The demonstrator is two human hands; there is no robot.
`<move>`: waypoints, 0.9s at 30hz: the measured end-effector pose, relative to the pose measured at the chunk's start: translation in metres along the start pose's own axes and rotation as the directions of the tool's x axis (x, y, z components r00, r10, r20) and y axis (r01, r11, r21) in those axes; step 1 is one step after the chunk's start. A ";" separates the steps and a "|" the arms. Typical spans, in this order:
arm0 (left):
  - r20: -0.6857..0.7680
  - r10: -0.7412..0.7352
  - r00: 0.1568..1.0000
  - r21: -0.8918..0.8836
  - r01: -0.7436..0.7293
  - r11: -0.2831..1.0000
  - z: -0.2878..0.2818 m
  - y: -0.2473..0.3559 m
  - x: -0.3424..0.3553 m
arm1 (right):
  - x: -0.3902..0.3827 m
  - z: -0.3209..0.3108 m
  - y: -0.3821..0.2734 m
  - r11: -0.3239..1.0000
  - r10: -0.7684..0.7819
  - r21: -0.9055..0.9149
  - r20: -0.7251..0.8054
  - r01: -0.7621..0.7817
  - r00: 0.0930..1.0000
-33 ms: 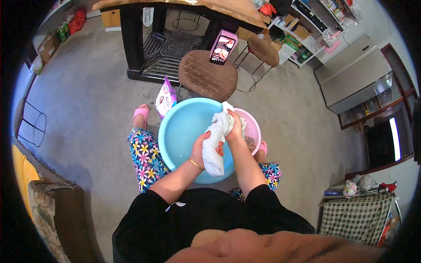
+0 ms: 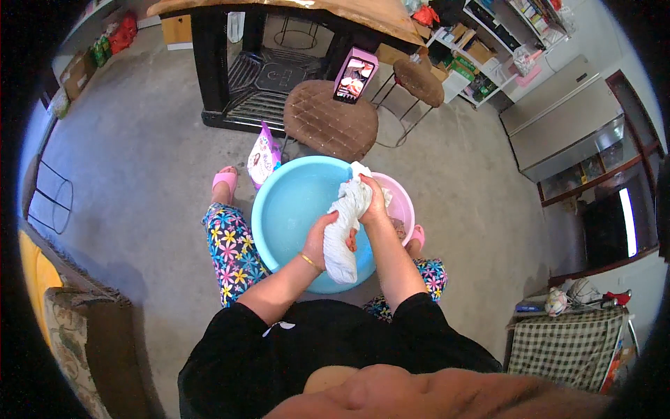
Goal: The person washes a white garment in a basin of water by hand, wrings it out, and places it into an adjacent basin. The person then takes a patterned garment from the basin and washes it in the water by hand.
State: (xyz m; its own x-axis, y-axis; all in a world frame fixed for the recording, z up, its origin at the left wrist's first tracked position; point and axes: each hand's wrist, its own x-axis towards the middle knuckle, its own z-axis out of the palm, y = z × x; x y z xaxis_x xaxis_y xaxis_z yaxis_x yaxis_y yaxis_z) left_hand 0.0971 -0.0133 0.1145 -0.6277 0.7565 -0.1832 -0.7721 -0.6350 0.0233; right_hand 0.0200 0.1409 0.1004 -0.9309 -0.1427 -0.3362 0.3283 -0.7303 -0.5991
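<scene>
Cloth [image 2: 340, 244], white and twisted lengthwise, is gripped by left hand [image 2: 318, 237] and right hand [image 2: 375, 200] above round, light-blue, apparently plastic basin [image 2: 283, 209].

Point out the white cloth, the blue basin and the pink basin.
White cloth [image 2: 340, 225]: head view, middle of its twisted length.
Blue basin [image 2: 257, 222]: head view, left side of its rim.
Pink basin [image 2: 403, 202]: head view, inner wall, right side.

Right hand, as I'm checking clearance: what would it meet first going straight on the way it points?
The white cloth in the right hand; beyond that, probably the blue basin rim, or the brown stool if it passes above. Height is unclear.
</scene>
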 end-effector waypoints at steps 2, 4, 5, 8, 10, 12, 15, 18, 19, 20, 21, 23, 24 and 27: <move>-0.017 -0.001 1.000 0.116 0.003 0.993 -0.008 -0.004 0.002 | -0.001 0.009 -0.006 0.991 0.017 -0.130 0.013 -0.015 1.000; -0.047 0.047 0.998 0.298 -0.030 0.954 -0.007 -0.006 0.003 | -0.003 0.020 -0.013 0.852 -0.014 -0.523 -0.006 0.009 1.000; -0.045 0.045 0.998 0.298 -0.029 0.954 -0.008 -0.007 0.004 | -0.004 0.027 -0.016 0.851 -0.016 -0.525 -0.007 0.010 1.000; -0.033 0.101 0.994 0.487 -0.073 0.870 -0.014 -0.010 0.009 | 0.000 0.037 -0.018 0.299 0.023 -0.949 0.110 0.098 0.994; -0.077 0.189 0.979 0.643 -0.096 0.759 -0.016 -0.016 0.009 | -0.002 0.044 -0.014 0.050 0.021 -0.992 0.117 0.116 0.993; -0.092 0.236 0.967 0.713 -0.101 0.694 -0.018 -0.019 0.011 | -0.001 0.048 -0.007 -0.378 -0.004 -0.917 0.138 0.127 0.990; 0.034 0.502 0.864 0.865 -0.277 0.419 -0.067 -0.029 0.033 | -0.006 0.055 0.009 -0.538 -0.078 -0.839 0.142 0.079 0.987; 0.149 0.597 0.788 0.868 -0.393 0.303 -0.064 -0.028 0.035 | 0.001 0.047 0.010 -0.487 -0.171 -0.871 0.031 -0.057 0.985; 0.101 0.539 0.836 0.819 -0.377 0.432 -0.051 -0.026 0.030 | 0.005 0.040 0.009 -0.485 -0.172 -0.872 0.027 -0.060 0.985; 0.101 0.535 0.839 0.820 -0.375 0.433 -0.037 -0.021 0.024 | 0.009 0.033 0.007 -0.423 -0.193 -0.905 0.036 -0.051 0.980; 0.008 0.386 0.923 0.689 -0.285 0.667 -0.022 -0.016 0.017 | 0.013 0.026 0.004 -0.360 -0.216 -0.932 0.042 -0.039 0.976; -0.059 0.213 0.975 0.512 -0.154 0.845 -0.014 -0.010 0.011 | 0.022 0.014 -0.007 -0.125 -0.128 -0.992 0.000 -0.016 0.992; -0.083 0.106 0.991 0.351 -0.071 0.934 -0.015 -0.009 0.011 | 0.026 0.009 -0.011 0.114 -0.037 -0.993 -0.020 -0.016 0.999; -0.153 -0.059 0.986 0.068 0.070 0.995 -0.006 -0.001 0.001 | 0.018 0.024 -0.028 0.734 0.436 -0.514 -0.146 -0.445 0.888</move>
State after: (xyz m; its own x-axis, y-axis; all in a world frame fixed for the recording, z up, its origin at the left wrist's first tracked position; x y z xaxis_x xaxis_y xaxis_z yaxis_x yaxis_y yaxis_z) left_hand 0.0979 -0.0125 0.1087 -0.5587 0.7599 -0.3324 -0.8191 -0.5684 0.0772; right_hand -0.0098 0.1431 0.1288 -0.6601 -0.3478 -0.6658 0.7371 -0.1292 -0.6633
